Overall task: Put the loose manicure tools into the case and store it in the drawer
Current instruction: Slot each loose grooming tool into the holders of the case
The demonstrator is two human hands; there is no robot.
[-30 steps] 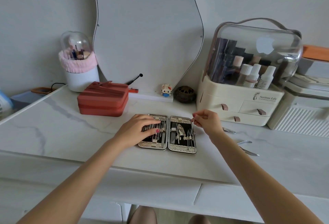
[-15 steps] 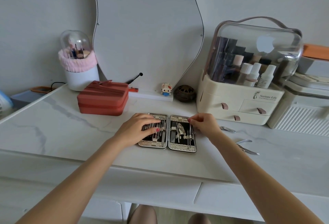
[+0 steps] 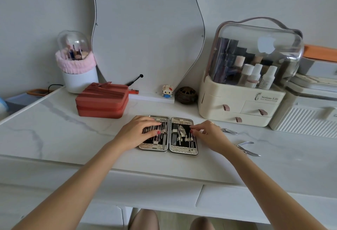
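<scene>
On the white marble-look tabletop (image 3: 54, 138) the open metal manicure case with black lining (image 3: 168, 134) lies flat. The left hand (image 3: 138, 132) rests spread, palm down, on its left half. The right hand (image 3: 207, 134), which a second ago held a thin tool above the case, now presses fingertips at the right half, gripping nothing visible; that tool looks seated. Small silver nail clippers (image 3: 228, 130) and steel cuticle nippers (image 3: 248, 148) wait loose, right of the case.

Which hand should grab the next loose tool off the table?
Right hand: the nail clipper and nippers lie just right of it, while the left hand rests flat on the open case.
</scene>
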